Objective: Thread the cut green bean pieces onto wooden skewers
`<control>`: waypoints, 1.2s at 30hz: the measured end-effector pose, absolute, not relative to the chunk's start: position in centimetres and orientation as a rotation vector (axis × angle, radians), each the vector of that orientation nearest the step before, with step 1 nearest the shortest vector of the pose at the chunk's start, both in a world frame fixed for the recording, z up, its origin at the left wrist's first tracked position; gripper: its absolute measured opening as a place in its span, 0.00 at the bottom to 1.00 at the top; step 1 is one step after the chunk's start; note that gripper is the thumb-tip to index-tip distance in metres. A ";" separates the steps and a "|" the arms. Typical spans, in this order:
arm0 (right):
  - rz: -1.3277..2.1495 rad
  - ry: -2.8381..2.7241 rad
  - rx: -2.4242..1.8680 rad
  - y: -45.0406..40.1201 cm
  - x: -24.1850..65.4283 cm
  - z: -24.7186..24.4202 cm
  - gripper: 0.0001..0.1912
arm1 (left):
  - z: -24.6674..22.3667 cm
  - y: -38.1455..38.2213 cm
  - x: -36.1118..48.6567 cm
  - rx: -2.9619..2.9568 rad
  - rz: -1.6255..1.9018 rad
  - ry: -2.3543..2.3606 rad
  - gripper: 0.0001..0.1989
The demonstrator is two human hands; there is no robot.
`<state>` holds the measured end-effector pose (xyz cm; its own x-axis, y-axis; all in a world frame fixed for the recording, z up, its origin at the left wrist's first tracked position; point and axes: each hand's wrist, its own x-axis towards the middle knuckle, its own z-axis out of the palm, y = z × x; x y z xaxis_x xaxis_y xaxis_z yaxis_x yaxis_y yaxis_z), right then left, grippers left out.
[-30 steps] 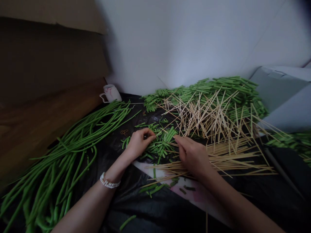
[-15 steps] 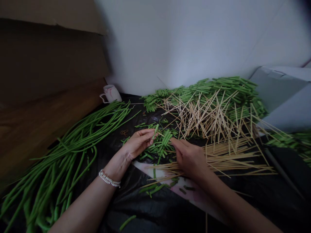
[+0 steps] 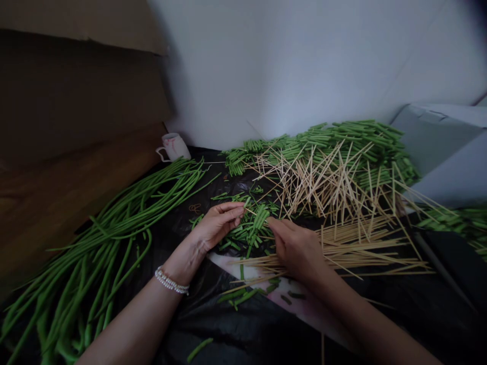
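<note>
My left hand (image 3: 217,224) is closed, its thumb and fingers pinching a short cut piece of green bean (image 3: 247,202), mostly covered by the fingertips. My right hand (image 3: 299,247) grips a thin wooden skewer (image 3: 250,209) whose tip reaches the bean piece at my left fingertips. Several bean pieces (image 3: 260,218) sit side by side across that skewer, between the two hands. Below them lies a heap of loose cut bean pieces (image 3: 243,235). Bare skewers (image 3: 365,248) lie in a bundle under and beside my right hand.
Long uncut beans (image 3: 110,228) spread over the black plastic sheet (image 3: 213,334) at left. A white mug (image 3: 177,147) stands behind them. Filled bean skewers (image 3: 361,134) are piled against the wall (image 3: 289,66). A pale board (image 3: 304,304) lies partly under my right arm.
The bean piece in my left fingers has turned and sunk deeper into the pinch, so less of it shows. My right hand has hardly moved.
</note>
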<state>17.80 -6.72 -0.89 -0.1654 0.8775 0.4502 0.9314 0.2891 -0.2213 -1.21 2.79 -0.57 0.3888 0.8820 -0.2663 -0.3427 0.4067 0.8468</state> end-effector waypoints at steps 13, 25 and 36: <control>-0.065 -2.122 -1.753 -7.0 17.4 -0.6 0.18 | -0.4 2.5 -1.0 0.931 0.949 0.981 0.17; -0.106 -2.133 -1.740 -6.9 17.4 -1.1 0.18 | -0.6 2.7 -1.3 0.891 0.860 0.930 0.16; -0.107 -2.133 -1.721 -7.0 17.0 -1.2 0.17 | -0.7 2.5 -1.0 0.858 0.854 0.990 0.15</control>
<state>17.00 -7.02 -1.24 -0.1652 0.9223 0.3494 0.9527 0.2408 -0.1854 -0.99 2.49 -0.75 0.3053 0.8912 -0.3355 -0.2012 0.4047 0.8920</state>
